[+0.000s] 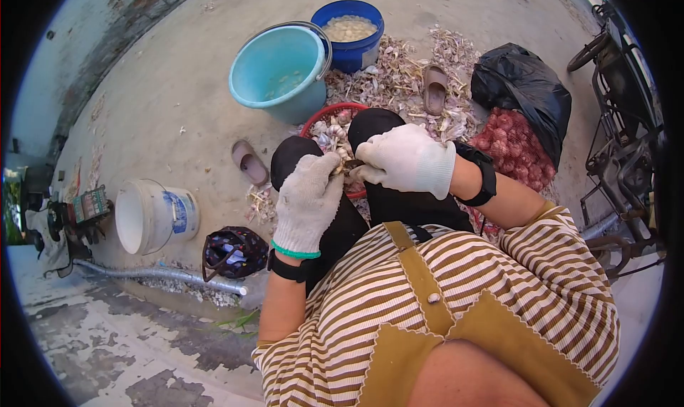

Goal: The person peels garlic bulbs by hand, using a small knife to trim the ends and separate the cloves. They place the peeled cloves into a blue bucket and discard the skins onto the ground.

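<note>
My left hand (310,200), in a white knit glove with a green-edged cuff, is closed in a pinch on a small pale piece (338,170) that looks like a garlic clove. Close beside it, my right hand (410,161), gloved in white too, is closed around a small dark tool (352,165); its kind is mostly hidden by the fingers. Both hands meet above my knees. Below them, partly covered by my legs, a red basket (320,115) holds garlic bulbs (335,133).
Ahead stand a light blue bucket (278,69) with some cloves and a dark blue bucket (348,33) of peeled garlic. Garlic skins (399,72) litter the floor. A red net sack (509,143) and black bag (524,86) lie right; a white bucket (157,215) stands left.
</note>
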`<state>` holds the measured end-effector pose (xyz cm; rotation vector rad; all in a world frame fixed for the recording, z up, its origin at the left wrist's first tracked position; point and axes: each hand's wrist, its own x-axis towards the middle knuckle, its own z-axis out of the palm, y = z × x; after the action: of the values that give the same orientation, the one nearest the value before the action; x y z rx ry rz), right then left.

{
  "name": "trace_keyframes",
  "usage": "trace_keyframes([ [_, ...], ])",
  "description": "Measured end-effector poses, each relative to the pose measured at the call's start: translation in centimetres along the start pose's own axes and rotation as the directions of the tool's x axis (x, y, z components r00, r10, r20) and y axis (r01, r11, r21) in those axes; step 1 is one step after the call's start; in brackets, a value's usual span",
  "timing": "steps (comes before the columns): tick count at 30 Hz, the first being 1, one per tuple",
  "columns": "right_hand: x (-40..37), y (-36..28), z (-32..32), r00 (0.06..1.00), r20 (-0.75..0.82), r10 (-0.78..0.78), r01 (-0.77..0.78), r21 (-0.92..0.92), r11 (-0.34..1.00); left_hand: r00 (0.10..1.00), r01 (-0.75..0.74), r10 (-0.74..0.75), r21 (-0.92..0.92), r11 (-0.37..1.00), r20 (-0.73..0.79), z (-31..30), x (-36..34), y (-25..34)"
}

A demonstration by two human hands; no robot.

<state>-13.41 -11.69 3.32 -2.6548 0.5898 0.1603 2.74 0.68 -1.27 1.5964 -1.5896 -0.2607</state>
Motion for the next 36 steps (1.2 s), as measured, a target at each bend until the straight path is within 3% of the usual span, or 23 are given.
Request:
trace_keyframes([
  [2,0.2,-0.1,-0.2,1.0,0.014,-0.025,0.026,-0.057,0.998,0.992,-0.083,0.071,0.125,0.989,0.1,-0.1,0.2,0.1],
  [5,0.4,-0.1,-0.1,0.998,0.051,-0.036,0.042,-0.117,0.992,0.983,-0.083,0.047,0.21,0.974,0.175,-0.4,0.2,0.4],
  [8,0.7,0.3,0.2,0.996,0.072,-0.05,0.061,-0.162,0.985,0.979,-0.12,0.082,0.203,0.972,0.188,-0.3,0.2,0.3],
  [9,0.6,0.7,0.3,0.995,0.056,-0.076,0.082,-0.112,0.99,0.979,-0.12,0.082,0.202,0.972,0.188,-0.4,0.3,0.2],
  [11,0.3,1.1,0.2,0.994,0.039,-0.102,0.105,-0.063,0.992,0.982,-0.089,0.087,-0.001,0.996,0.166,-0.6,0.4,-0.1],
  [12,0.1,1.2,0.1,0.995,0.022,-0.1,0.098,0.084,0.992,0.982,-0.09,0.089,0.0,0.996,0.165,-0.7,0.3,-0.1],
  [13,0.0,1.4,-0.1,0.995,0.005,-0.097,0.094,0.229,0.969,0.984,0.066,-0.041,-0.146,0.987,0.173,-0.8,0.0,0.1],
  [14,0.0,1.8,0.0,0.995,0.003,-0.099,0.096,0.229,0.969,0.966,0.219,-0.166,-0.285,0.933,0.201,-0.8,-0.3,0.2],
  [15,0.1,2.5,0.5,0.995,0.045,-0.088,0.064,0.382,0.922,0.966,0.218,-0.165,-0.284,0.934,0.201,-1.0,-0.4,0.5],
  [16,0.2,3.1,0.9,0.992,0.09,-0.083,0.024,0.523,0.852,0.903,0.423,-0.326,-0.451,0.786,0.28,-1.3,-0.6,1.0],
  [17,0.2,3.7,1.5,0.992,0.089,-0.084,0.025,0.523,0.852,0.806,0.591,-0.45,-0.574,0.567,0.385,-1.5,-0.8,1.3],
  [18,0.2,4.2,2.0,0.995,0.097,-0.037,-0.001,0.37,0.929,0.806,0.591,-0.449,-0.574,0.567,0.386,-1.6,-1.1,1.2],
  [20,0.3,4.6,2.6,0.982,0.18,0.065,-0.08,0.081,0.993,0.812,0.537,-0.453,-0.775,0.334,0.367,-1.8,-1.7,0.6],
  [21,0.1,4.4,2.1,0.982,0.179,0.064,-0.079,0.08,0.994,0.813,0.536,-0.453,-0.775,0.335,0.366,-1.8,-1.7,0.5],
  [23,-0.6,3.4,0.6,0.951,0.299,0.084,-0.245,0.553,0.796,0.818,0.486,-0.444,-0.851,0.197,0.365,-1.8,-1.8,0.3],
  [24,-0.8,3.2,0.4,0.957,0.285,0.055,-0.231,0.635,0.737,0.816,0.49,-0.446,-0.849,0.197,0.368,-1.7,-1.9,0.4],
  [25,-1.0,2.8,0.2,0.957,0.284,0.057,-0.232,0.638,0.734,0.817,0.466,-0.465,-0.866,0.183,0.341,-1.5,-1.8,0.5],
  [28,-1.0,1.7,-0.2,0.991,0.071,-0.111,0.03,0.699,0.714,0.821,0.448,-0.463,-0.879,0.161,0.334,-1.1,-1.5,0.6],
  [34,-0.8,0.8,-0.7,0.991,0.117,-0.071,-0.029,0.686,0.727,0.824,0.467,-0.431,-0.871,0.151,0.368,-0.7,-2.0,0.4],
  [36,-0.9,0.9,-0.5,0.991,0.081,-0.103,0.025,0.657,0.754,0.82,0.475,-0.429,-0.869,0.14,0.379,-0.6,-2.1,0.5],
])
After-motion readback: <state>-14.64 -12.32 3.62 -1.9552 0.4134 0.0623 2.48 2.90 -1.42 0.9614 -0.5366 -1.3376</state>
